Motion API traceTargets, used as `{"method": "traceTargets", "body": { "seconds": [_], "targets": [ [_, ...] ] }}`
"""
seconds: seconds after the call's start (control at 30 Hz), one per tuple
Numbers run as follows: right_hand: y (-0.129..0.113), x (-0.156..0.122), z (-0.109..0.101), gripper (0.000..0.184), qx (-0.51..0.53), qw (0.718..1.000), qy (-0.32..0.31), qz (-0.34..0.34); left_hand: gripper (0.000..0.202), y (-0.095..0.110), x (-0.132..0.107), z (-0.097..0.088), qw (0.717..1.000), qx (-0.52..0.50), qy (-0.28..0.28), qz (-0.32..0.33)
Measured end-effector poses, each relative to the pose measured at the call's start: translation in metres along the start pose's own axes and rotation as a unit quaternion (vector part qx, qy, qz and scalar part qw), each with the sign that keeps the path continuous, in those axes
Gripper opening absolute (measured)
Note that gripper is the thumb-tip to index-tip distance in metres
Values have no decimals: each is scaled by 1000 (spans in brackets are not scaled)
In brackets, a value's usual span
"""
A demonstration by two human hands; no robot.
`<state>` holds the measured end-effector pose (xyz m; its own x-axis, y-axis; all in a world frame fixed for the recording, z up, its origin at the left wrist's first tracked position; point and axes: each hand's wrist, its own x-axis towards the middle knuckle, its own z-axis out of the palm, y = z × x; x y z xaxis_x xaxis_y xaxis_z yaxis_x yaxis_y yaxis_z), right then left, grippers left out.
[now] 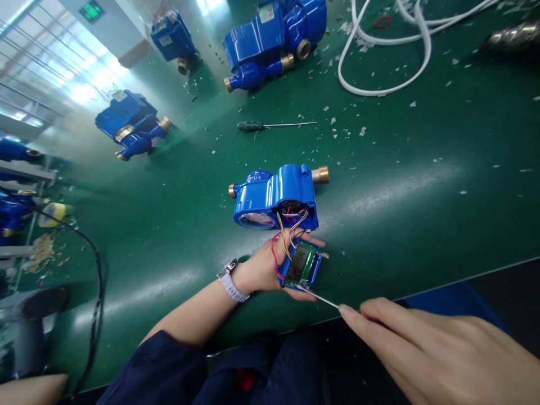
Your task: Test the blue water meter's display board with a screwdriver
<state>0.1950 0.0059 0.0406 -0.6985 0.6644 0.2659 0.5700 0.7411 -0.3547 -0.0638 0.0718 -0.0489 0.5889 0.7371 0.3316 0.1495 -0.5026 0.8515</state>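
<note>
My left hand (270,261) is closed around a small circuit board module (300,264) with a display and a blue casing edge. Colored wires (284,239) run from this module into the open end of a blue water meter (274,197), which lies on the green table just beyond the hand. In my right hand (439,349) is a thin screwdriver (323,298), its handle hidden by the fingers. The metal shaft's tip touches, or is very close to, the module's lower corner.
Another screwdriver (253,126) lies on the green table (181,208). More blue meters (130,124) stand at the back and left. A white cable (375,91) loops at the upper right. A black cable (100,281) and a roll of tape (54,215) are on the left.
</note>
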Motion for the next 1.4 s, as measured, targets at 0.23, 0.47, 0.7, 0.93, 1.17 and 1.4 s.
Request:
{"method": "traceTargets", "body": {
  "seconds": [0.23, 0.47, 0.7, 0.93, 1.17, 1.4],
  "targets": [
    [-1, 6, -8, 56, -77, 990, -56, -100, 75, 4, 2, -1, 999, 41, 6, -4],
    [12, 19, -7, 32, 285, 948, -70, 122, 90, 3, -1, -1, 997, 65, -15, -26],
    [3, -1, 9, 33, 265, 958, -9, 106, 113, 14, -9, -8, 993, -42, -56, -94],
    [-4, -3, 15, 32, 308, 943, -4, 129, 86, 31, -14, 31, 918, -308, 168, -185],
    [-2, -9, 17, 49, 133, 991, 0, 28, 68, 43, 7, 53, 835, -401, 321, -199],
    [-11, -8, 21, 50, 222, 971, -23, 81, 74, 37, 2, 49, 868, -333, 302, -211]
  ]
}}
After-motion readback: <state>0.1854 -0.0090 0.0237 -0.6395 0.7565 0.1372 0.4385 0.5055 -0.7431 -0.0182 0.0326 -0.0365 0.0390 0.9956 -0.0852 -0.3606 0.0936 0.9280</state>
